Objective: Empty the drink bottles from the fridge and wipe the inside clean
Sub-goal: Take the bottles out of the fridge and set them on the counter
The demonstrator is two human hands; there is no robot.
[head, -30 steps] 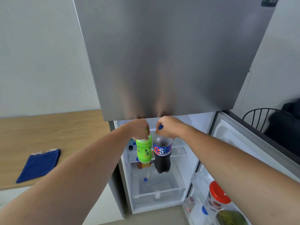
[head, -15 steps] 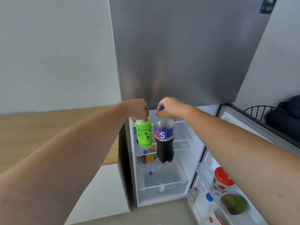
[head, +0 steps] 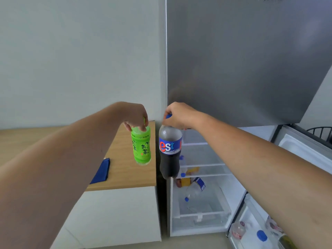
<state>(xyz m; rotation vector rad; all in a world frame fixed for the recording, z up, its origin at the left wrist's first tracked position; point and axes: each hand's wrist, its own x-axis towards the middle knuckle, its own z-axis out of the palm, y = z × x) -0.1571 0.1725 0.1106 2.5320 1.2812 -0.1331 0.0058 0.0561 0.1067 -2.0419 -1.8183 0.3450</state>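
Note:
My left hand (head: 135,117) grips the top of a green tea bottle (head: 141,147), which hangs above the right end of a wooden counter (head: 124,169). My right hand (head: 179,115) pinches the blue cap of a dark cola bottle (head: 169,155), which hangs in front of the fridge's left edge. The lower fridge compartment (head: 203,153) stands open with white shelves. Inside lie a clear water bottle (head: 195,190) with a blue cap and an orange-labelled bottle (head: 185,181). A folded blue cloth (head: 101,170) lies on the counter, partly hidden by my left arm.
The steel upper fridge door (head: 242,60) is closed above my hands. The open lower door (head: 296,146) at right carries bottles and jars in its racks (head: 251,232). A white cabinet (head: 116,212) stands under the counter. A black chair back (head: 321,131) shows at far right.
Both hands have carried their bottles out of the fridge and leftward. The green bottle now hangs over the counter, and my view has turned left.

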